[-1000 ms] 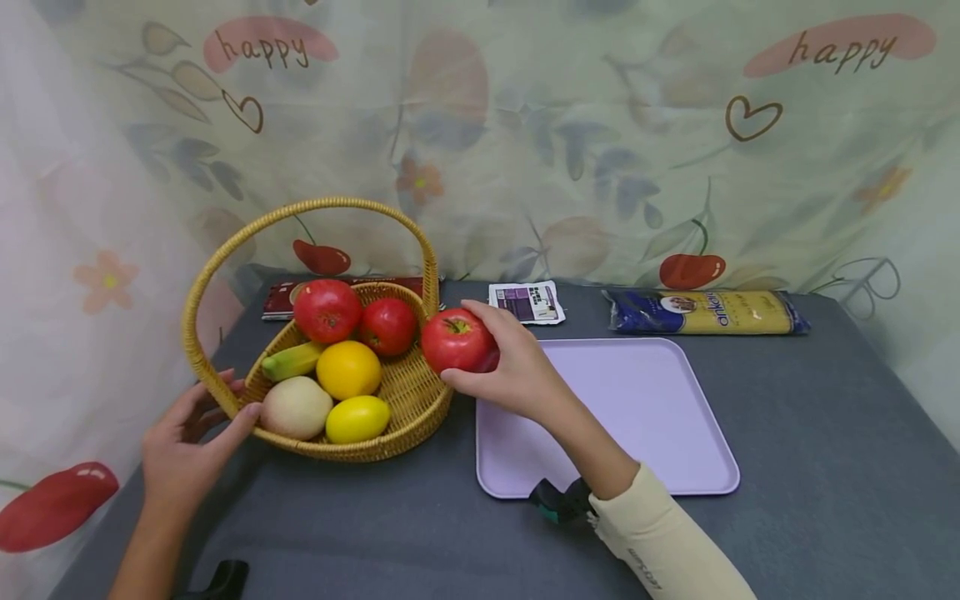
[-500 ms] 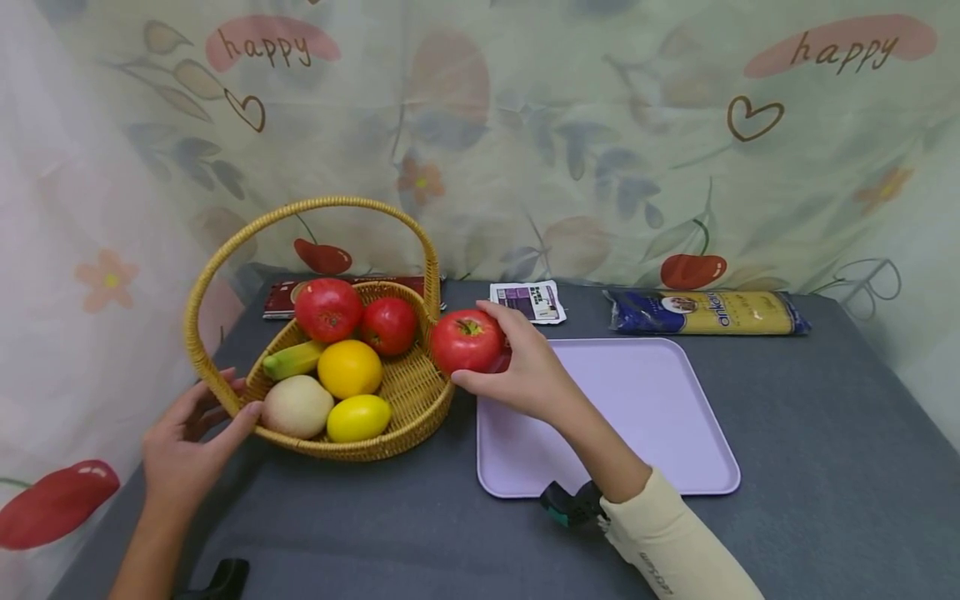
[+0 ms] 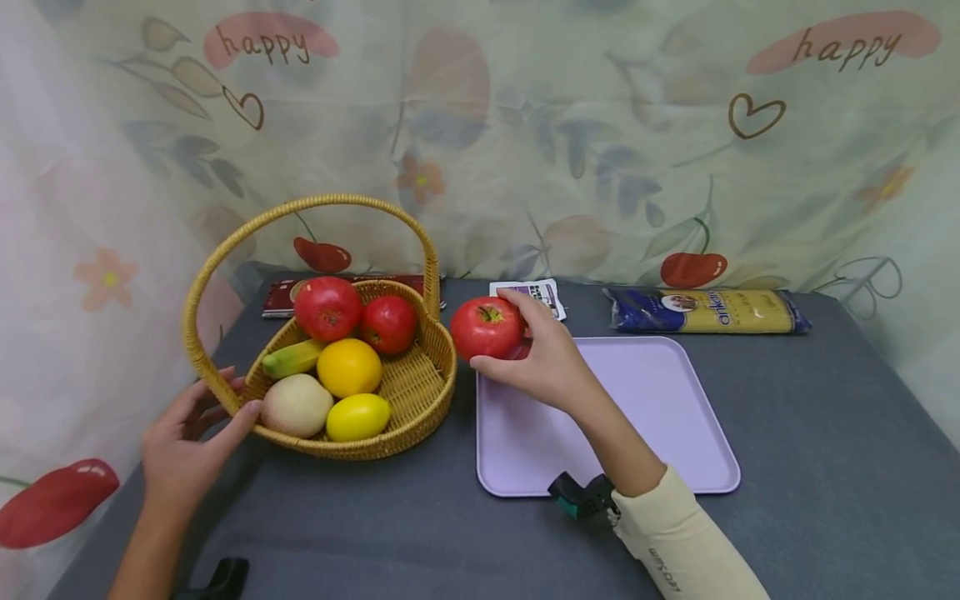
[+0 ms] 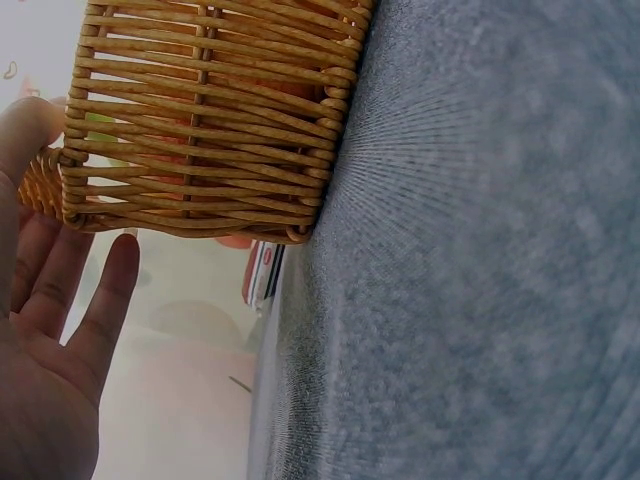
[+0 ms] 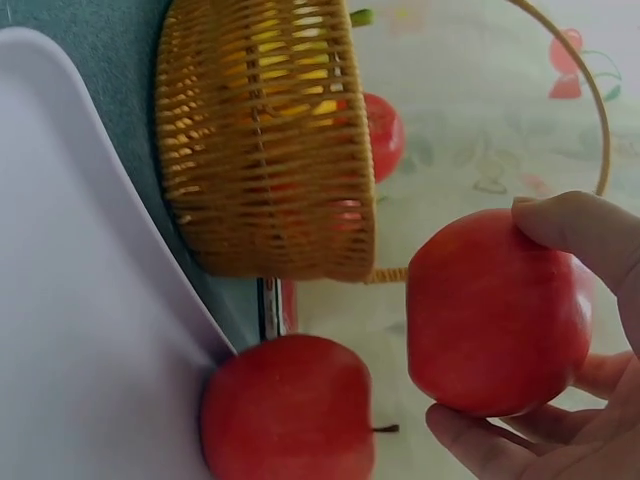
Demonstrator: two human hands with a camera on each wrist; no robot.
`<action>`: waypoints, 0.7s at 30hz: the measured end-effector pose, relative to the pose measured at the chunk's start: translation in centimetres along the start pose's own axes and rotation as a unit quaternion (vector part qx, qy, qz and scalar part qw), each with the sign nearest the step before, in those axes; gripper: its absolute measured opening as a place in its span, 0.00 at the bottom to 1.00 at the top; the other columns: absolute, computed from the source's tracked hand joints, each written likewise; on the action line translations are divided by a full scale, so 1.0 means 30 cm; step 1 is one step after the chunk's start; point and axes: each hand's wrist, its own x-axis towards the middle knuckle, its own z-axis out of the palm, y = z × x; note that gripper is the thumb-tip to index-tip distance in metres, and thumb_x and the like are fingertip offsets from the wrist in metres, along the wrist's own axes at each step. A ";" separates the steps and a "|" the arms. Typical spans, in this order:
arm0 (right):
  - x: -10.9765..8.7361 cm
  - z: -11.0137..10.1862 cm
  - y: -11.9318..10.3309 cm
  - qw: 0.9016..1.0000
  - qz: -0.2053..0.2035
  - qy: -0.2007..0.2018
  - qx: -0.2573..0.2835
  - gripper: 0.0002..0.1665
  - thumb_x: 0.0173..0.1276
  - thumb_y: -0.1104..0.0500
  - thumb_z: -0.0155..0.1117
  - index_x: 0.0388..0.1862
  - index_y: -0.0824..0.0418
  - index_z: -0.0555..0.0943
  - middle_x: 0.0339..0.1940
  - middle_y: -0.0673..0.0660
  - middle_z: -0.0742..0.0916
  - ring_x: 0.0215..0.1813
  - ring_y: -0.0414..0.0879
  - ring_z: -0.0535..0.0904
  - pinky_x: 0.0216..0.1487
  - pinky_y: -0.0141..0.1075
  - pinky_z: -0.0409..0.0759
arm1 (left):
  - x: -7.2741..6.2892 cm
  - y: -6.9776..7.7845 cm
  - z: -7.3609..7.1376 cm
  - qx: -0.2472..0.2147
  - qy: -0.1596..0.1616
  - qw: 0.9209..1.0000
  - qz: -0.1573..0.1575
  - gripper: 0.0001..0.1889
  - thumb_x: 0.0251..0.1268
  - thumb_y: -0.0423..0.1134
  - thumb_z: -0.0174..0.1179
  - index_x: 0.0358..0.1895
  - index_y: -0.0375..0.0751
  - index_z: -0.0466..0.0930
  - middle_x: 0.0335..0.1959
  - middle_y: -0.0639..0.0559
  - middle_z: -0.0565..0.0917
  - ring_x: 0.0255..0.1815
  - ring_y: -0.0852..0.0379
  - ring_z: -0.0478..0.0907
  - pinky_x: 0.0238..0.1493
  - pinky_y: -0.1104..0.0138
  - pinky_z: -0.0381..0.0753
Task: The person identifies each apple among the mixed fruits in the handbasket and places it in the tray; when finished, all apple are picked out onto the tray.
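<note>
My right hand [image 3: 543,354] grips a red apple [image 3: 487,328] between thumb and fingers, raised just right of the wicker basket [image 3: 412,400] and over the far left corner of the lilac tray [image 3: 637,417]. In the right wrist view, a second red apple [image 5: 290,410] with a short stem sits at the tray's edge; the right hand mostly hides it in the head view. My left hand [image 3: 187,442] holds the basket at the left foot of its handle, thumb at the rim. Inside the basket are two red fruits [image 3: 327,310], a banana [image 3: 291,360], an orange [image 3: 349,368], a lemon [image 3: 358,417] and a pale peach [image 3: 297,407].
Behind the basket lies a dark red packet [image 3: 277,298]. A small purple and white packet [image 3: 543,293] is behind the tray, partly covered by the right hand. A blue and yellow noodle bag [image 3: 708,312] lies along the back. Printed curtains [image 3: 480,150] hang behind the grey table [image 3: 360,533].
My right hand has moved the apple to the right and slightly up, away from over the basket's right rim. The left hand and basket have stayed put.
</note>
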 end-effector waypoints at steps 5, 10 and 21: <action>0.006 -0.028 0.005 1.000 0.025 0.006 -0.005 0.49 0.55 0.54 0.80 0.74 0.56 0.67 0.65 0.57 0.76 0.61 0.53 0.75 0.53 0.50 0.84 | -0.001 0.005 -0.001 0.003 -0.003 1.000 0.002 0.28 0.48 0.19 0.74 0.57 0.34 0.83 0.46 0.55 0.87 0.45 0.63 0.83 0.45 0.80 0.80; 0.008 -0.060 0.013 0.999 0.051 0.012 -0.011 0.51 0.55 0.53 0.80 0.75 0.54 0.65 0.66 0.57 0.74 0.62 0.54 0.73 0.53 0.51 0.84 | -0.001 0.003 -0.002 0.006 -0.006 1.000 0.004 0.28 0.48 0.20 0.74 0.58 0.34 0.83 0.47 0.54 0.87 0.46 0.64 0.83 0.46 0.80 0.79; 0.021 -0.133 0.047 0.997 0.069 0.026 -0.023 0.52 0.55 0.55 0.79 0.76 0.58 0.64 0.68 0.61 0.71 0.67 0.58 0.68 0.53 0.55 0.83 | -0.002 -0.001 -0.003 0.010 -0.006 1.000 0.000 0.28 0.49 0.21 0.74 0.58 0.33 0.82 0.48 0.52 0.87 0.46 0.65 0.82 0.46 0.81 0.79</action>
